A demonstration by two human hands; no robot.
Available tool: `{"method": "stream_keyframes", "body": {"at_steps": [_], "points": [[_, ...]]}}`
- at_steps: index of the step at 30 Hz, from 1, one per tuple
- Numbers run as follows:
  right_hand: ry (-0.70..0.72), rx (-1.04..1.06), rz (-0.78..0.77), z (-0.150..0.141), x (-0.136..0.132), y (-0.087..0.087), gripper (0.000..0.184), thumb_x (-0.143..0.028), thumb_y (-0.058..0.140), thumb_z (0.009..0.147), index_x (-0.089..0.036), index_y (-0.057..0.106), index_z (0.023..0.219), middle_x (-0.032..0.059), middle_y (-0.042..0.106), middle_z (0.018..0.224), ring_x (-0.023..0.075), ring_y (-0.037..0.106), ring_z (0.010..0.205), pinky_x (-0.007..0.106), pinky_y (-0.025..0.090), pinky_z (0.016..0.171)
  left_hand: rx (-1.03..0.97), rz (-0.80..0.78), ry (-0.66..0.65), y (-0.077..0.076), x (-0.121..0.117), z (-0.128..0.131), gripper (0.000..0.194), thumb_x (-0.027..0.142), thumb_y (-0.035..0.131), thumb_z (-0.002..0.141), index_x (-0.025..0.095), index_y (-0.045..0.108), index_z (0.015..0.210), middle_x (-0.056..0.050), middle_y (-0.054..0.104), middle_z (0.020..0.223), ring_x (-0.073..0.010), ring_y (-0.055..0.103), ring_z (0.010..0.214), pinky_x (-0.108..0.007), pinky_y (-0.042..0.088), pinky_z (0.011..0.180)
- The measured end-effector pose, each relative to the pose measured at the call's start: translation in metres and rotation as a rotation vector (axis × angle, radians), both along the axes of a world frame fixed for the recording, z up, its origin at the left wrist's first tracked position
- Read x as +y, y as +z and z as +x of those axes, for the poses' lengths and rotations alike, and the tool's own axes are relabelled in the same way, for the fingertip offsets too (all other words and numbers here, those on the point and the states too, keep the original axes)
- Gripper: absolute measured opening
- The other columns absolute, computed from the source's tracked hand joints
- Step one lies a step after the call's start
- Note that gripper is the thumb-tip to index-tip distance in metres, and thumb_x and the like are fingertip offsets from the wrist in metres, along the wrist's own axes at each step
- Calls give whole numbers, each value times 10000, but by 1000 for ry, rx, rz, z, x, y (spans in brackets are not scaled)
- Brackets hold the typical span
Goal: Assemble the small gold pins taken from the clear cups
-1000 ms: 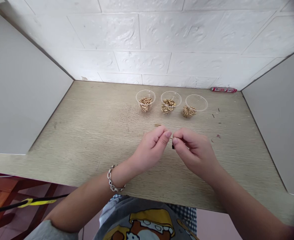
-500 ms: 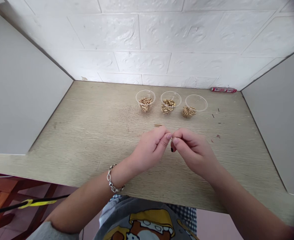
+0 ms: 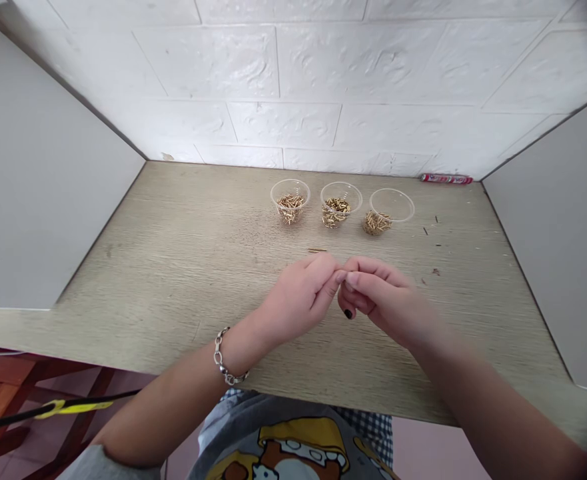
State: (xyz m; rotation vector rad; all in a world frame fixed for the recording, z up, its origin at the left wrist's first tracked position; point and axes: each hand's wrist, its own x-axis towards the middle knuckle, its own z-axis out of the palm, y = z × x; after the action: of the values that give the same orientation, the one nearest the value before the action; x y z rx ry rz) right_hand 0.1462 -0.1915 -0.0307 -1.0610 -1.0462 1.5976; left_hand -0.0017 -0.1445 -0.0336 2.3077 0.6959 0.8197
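My left hand (image 3: 300,297) and my right hand (image 3: 380,300) meet fingertip to fingertip above the middle of the wooden table (image 3: 173,267). Both are closed in a pinch. What they pinch is hidden between the fingertips and too small to name. A chain bracelet (image 3: 223,360) sits on my left wrist. Beyond the hands stand three clear plastic cups in a row, left cup (image 3: 290,201), middle cup (image 3: 341,204) and right cup (image 3: 389,212), each holding several small brass pins. One loose brass pin (image 3: 316,251) lies on the table just beyond my left hand.
White panels wall in the table on the left (image 3: 33,200) and right (image 3: 563,233), with a white brick wall behind. A red tube (image 3: 446,179) lies at the back right corner. Tiny dark bits (image 3: 430,230) are scattered right of the cups.
My right hand has closed the small gap to my left hand, rolled slightly and dropped a little; the fingertips now touch. The cups have not moved.
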Motion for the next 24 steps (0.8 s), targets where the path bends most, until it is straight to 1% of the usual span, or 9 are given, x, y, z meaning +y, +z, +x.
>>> {"method": "stream_keyframes", "body": {"at_steps": [5,11,14,16,18,21,24], "points": [[30,144,-185,-1,1,7,196,-255,528,765,-174,445,608,-77,353,480,67,431,442,208,376,465,99,139,-8,-1,2,-2,284,272,271,941,182,385,696,7,448,637,-111,410,609,-240,330,563],[108,304,-322,3,0,2,186,-245,529,780,-172,459,624,-79,328,490,61,423,428,187,377,444,148,453,-28,-2,5,-5,208,175,356,912,176,424,716,-1,464,647,-122,393,625,-244,339,598],[125,335,-349,2,0,1,180,-246,508,792,-173,467,633,-78,315,489,61,415,423,189,373,442,169,505,-45,-2,6,-7,188,137,347,901,177,451,749,-6,481,667,-131,415,662,-250,351,637],[91,299,-305,0,-1,1,182,-237,503,787,-174,461,622,-73,325,492,64,417,430,193,371,445,164,463,-41,-3,6,-7,199,149,331,906,178,454,752,-9,483,672,-133,423,671,-255,355,647],[38,218,-226,-2,-2,2,187,-233,505,780,-176,452,610,-70,336,491,69,417,438,203,374,453,145,361,-33,-2,5,-7,219,182,311,918,177,443,742,-9,477,672,-131,424,662,-256,358,637],[-17,36,-65,-4,-3,3,183,-249,485,799,-184,464,630,-63,367,494,83,427,466,227,390,482,94,175,-24,0,4,-5,263,251,275,937,181,411,724,-1,464,666,-119,418,634,-249,354,606],[-46,-204,127,-4,-6,3,209,-257,446,836,-192,457,637,-42,437,529,99,448,520,247,391,520,28,27,-17,2,3,-4,289,295,270,945,185,378,700,18,432,631,-106,406,599,-242,335,580]]}}
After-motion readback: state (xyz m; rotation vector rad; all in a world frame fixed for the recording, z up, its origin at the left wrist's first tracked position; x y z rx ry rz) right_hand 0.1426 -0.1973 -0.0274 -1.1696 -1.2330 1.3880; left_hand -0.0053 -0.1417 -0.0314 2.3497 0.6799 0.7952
